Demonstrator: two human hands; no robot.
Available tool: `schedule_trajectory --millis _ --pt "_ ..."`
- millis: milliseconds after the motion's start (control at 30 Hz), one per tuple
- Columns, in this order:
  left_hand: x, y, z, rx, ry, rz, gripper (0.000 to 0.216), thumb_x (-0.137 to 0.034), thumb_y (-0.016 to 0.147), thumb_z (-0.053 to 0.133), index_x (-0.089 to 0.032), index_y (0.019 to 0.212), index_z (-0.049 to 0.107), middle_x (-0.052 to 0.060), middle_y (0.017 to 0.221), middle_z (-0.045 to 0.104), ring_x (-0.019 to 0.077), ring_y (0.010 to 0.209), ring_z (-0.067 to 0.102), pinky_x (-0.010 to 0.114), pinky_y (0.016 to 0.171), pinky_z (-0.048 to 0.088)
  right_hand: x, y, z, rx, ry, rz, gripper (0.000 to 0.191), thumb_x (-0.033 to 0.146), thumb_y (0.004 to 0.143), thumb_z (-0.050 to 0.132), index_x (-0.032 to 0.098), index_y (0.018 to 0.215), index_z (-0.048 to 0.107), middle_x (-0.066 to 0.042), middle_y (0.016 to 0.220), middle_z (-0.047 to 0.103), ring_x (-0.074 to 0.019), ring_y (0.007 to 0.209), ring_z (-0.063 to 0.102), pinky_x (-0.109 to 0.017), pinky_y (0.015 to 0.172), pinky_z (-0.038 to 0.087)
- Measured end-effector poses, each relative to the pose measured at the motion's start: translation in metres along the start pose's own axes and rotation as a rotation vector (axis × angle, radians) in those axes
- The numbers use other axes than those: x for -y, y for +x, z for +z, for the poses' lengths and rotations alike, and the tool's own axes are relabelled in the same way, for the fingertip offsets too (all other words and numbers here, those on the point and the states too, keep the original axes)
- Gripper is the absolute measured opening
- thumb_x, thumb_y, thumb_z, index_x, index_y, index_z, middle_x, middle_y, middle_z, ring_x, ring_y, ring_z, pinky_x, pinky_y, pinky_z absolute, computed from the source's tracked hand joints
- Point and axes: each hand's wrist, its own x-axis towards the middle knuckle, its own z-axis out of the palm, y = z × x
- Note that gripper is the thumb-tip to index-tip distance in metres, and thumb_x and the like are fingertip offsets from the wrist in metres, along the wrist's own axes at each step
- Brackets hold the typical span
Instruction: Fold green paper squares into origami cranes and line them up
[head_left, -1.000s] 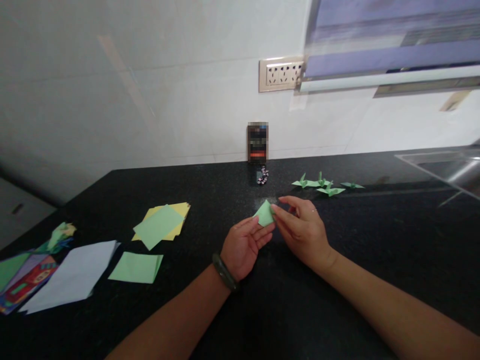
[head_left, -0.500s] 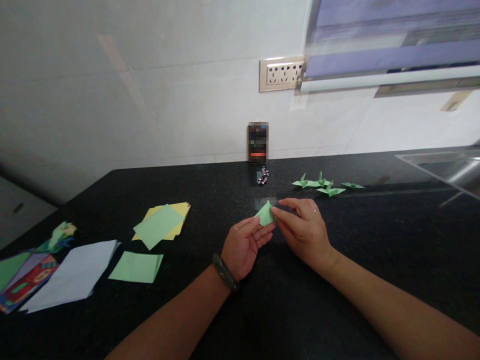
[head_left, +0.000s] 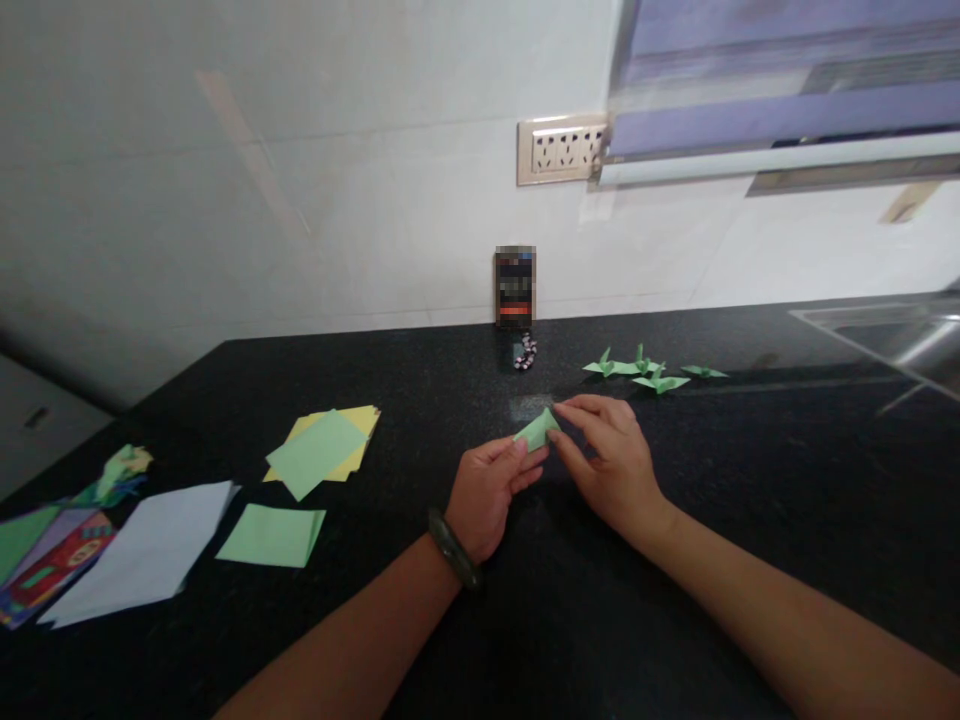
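Note:
Between my hands, above the dark countertop, is a small folded piece of green paper (head_left: pixel 535 431). My left hand (head_left: pixel 487 490) pinches its lower left part, thumb on top and fingers beneath. At its right edge, the thumb and fingertips of my right hand (head_left: pixel 611 455) grip a raised corner. Several green folded paper cranes (head_left: pixel 660 382) stand beyond my right hand. To the left of my left hand lie a folded green sheet (head_left: pixel 271 535) and a green square (head_left: pixel 318 452) on top of yellow paper (head_left: pixel 365 440).
A phone-like device (head_left: pixel 515 287), blurred out, leans on the wall with a beaded strap (head_left: pixel 526 352) before it. White paper (head_left: pixel 150 550) and a colourful packet (head_left: pixel 64 565) lie far left. A metal-edged recess (head_left: pixel 892 335) is at the right; a socket (head_left: pixel 561 150) is on the wall.
My left hand has turned a little and its thumb lies further over the paper. My right thumb and forefinger have spread somewhat at the paper's right edge, and its visible shape has changed.

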Motion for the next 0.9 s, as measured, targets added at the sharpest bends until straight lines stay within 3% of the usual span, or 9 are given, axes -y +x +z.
schedule_trajectory --millis 167,467,900 --pt "-0.005 0.002 0.002 -0.063 -0.139 -0.061 0.012 -0.017 0.079 0.054 -0.010 0.084 0.063 0.010 0.095 0.067 0.0188 0.089 0.064 0.023 0.068 0.050 0.000 0.001 -0.002 0.021 -0.103 -0.147 0.028 0.017 0.079 0.055 0.019 0.106 0.060 -0.013 0.112 0.057 -0.0229 0.093 0.052 -0.041 0.078 0.046" --pt "-0.009 0.003 0.000 -0.059 -0.224 -0.109 0.014 -0.017 0.082 0.050 -0.011 0.085 0.063 0.008 0.086 0.068 0.0156 0.082 0.065 0.022 0.067 0.051 0.004 0.002 -0.002 0.128 -0.181 -0.158 0.025 0.016 0.081 0.051 0.020 0.103 0.063 -0.013 0.120 0.052 -0.0242 0.100 0.047 -0.040 0.077 0.048" --pt "0.002 0.002 -0.002 0.030 0.012 -0.007 0.021 -0.022 0.076 0.060 -0.009 0.090 0.066 0.013 0.098 0.067 0.0200 0.089 0.063 0.027 0.073 0.048 0.000 0.000 0.001 0.061 0.086 0.040 0.005 0.016 0.075 0.058 0.017 0.076 0.062 -0.009 0.088 0.058 -0.0212 0.088 0.053 -0.041 0.079 0.044"
